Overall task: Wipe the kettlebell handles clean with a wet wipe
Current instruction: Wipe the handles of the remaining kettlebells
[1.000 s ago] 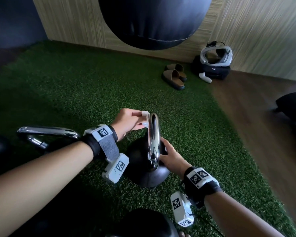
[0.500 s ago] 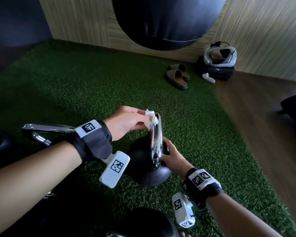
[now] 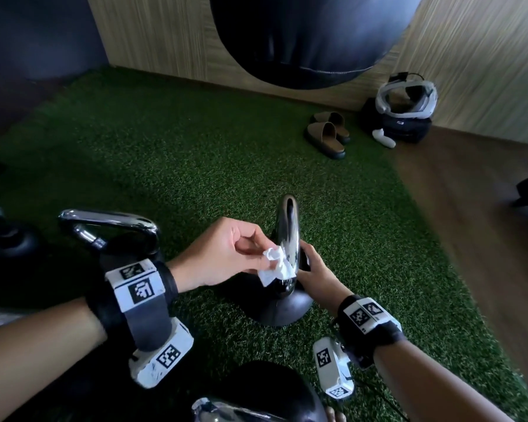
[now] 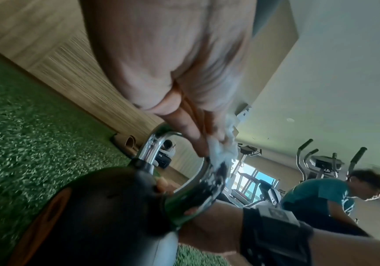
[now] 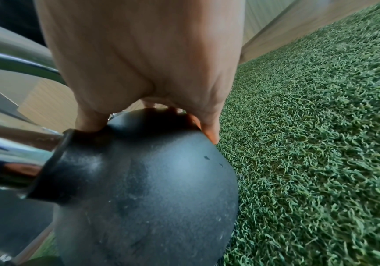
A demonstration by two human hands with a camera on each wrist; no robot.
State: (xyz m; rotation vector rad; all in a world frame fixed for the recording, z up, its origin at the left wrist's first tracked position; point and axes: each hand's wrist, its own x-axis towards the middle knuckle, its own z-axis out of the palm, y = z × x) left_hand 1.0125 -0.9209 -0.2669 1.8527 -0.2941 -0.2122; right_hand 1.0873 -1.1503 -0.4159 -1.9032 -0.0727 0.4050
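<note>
A black kettlebell (image 3: 275,309) with a chrome handle (image 3: 288,233) stands on the green turf. My left hand (image 3: 226,254) pinches a crumpled white wet wipe (image 3: 276,266) against the near leg of the handle; in the left wrist view the wipe (image 4: 220,151) lies on the chrome handle (image 4: 207,180). My right hand (image 3: 316,271) holds the kettlebell's black body at the handle's base, its fingers spread over the ball (image 5: 147,180) in the right wrist view.
A second kettlebell with a chrome handle (image 3: 110,226) stands at the left, another (image 3: 256,400) near the bottom edge. A black punching bag (image 3: 305,38) hangs above. Brown slippers (image 3: 326,135) and a white headset on a bag (image 3: 406,102) lie by the wooden wall.
My left hand has slid the wipe from the top of the handle down its near leg. The right hand has stayed on the kettlebell body.
</note>
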